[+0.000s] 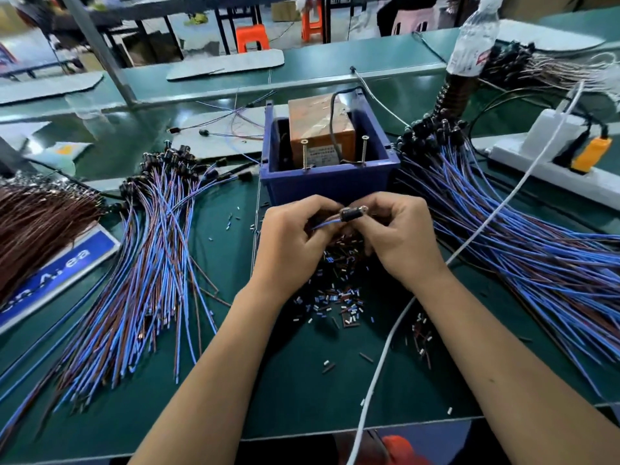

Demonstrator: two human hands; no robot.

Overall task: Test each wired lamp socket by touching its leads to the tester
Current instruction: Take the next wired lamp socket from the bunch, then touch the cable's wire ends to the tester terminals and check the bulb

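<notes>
A small black lamp socket point(349, 214) with a clear bulb at its right end is held between both hands, just in front of the blue box. My left hand point(292, 239) pinches its blue and brown leads point(323, 224). My right hand point(399, 236) grips the socket's bulb end. The tester point(320, 130), an orange-brown block with two upright screws point(304, 154), sits inside the blue box point(330, 186). One pile of wired sockets point(151, 250) fans out at the left. Another pile point(523, 250) lies at the right.
Cut insulation bits point(339, 297) litter the green mat under my hands. A white cable point(469, 243) crosses from the power strip point(550, 169) to the near edge. Brown wires point(37, 226) lie far left over a blue sign. A wrapped bottle point(473, 41) stands back right.
</notes>
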